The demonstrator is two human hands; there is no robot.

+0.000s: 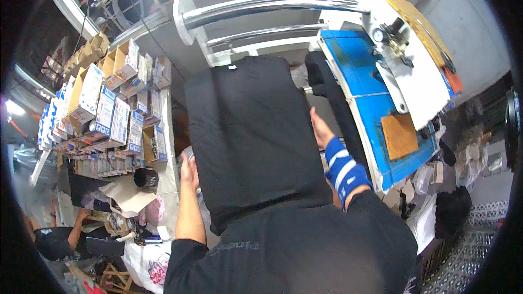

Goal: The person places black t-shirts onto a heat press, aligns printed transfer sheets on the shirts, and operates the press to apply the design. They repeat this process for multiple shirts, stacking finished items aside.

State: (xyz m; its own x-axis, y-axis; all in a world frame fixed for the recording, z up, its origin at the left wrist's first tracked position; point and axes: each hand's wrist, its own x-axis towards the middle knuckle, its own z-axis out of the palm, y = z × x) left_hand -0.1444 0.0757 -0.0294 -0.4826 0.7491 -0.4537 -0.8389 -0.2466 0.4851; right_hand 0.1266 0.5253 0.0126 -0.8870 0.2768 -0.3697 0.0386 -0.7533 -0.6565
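Observation:
A black T-shirt [253,136] lies spread flat over a board in front of me, with a small white label at its far collar end. My left hand [189,171] is at the shirt's left edge, fingers pointing up and partly out of sight. Along the right edge rests my right hand [321,130], its fingers stretched out against the cloth. A blue sleeve band with white stripes [346,173] covers that wrist. I cannot see either hand closed round anything. The shirt's near end meets the black shirt I wear.
Chrome rails [272,6] of a white press machine cross beyond the shirt. At right, a blue panel [357,103] bears a brown square pad [399,137]. Stacked cardboard bins [111,114] fill the left, near a dark mug [145,177]. Another person's arm [76,232] shows lower left.

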